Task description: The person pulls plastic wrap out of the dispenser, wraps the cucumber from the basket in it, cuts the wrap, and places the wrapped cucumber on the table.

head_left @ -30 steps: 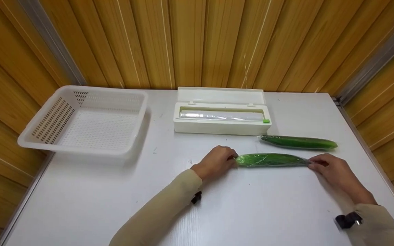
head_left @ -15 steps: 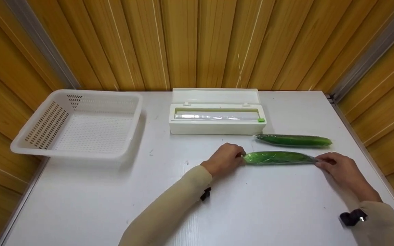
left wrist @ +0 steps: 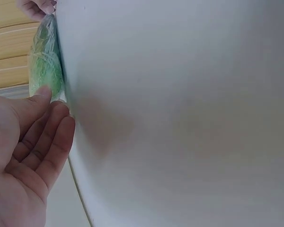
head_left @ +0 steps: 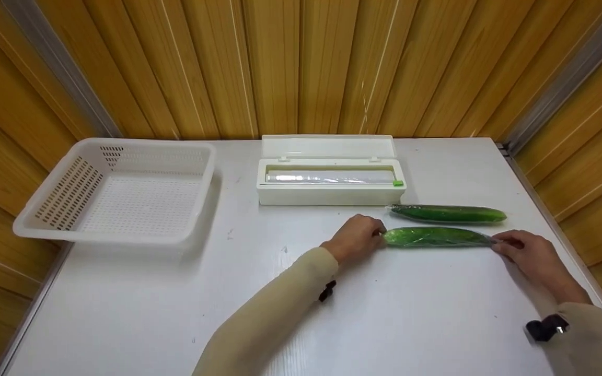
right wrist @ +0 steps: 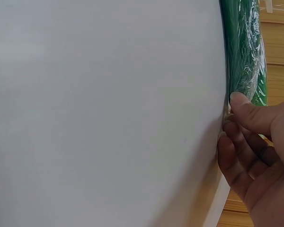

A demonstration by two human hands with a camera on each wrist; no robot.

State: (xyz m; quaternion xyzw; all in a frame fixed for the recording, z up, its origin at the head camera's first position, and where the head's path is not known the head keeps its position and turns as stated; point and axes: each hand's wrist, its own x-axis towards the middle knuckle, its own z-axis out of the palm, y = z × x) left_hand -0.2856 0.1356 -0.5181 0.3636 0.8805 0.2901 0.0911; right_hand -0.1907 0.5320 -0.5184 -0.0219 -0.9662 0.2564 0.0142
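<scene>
A cucumber wrapped in clear film (head_left: 437, 237) lies crosswise on the white table between the two hands. My left hand (head_left: 358, 238) pinches its left end; in the left wrist view the thumb (left wrist: 41, 94) and fingers meet at the film there. At the other end my right hand (head_left: 533, 259) pinches the gathered film between thumb and fingers, as the right wrist view also shows. Just behind it lies a second film-wrapped cucumber (head_left: 450, 213), roughly parallel, touched by neither hand.
A white cling film dispenser (head_left: 332, 197) with its lid raised and a film roll (head_left: 330, 177) inside stands at the back. To the left is a white perforated basket (head_left: 196, 209). Wood-patterned panels (head_left: 280, 68) wall the table's back and sides.
Both hands have carried the wrapped cucumber rightward and slightly back, closer to the second one. The view has shifted a little too. Each hand keeps its hold on its end.
</scene>
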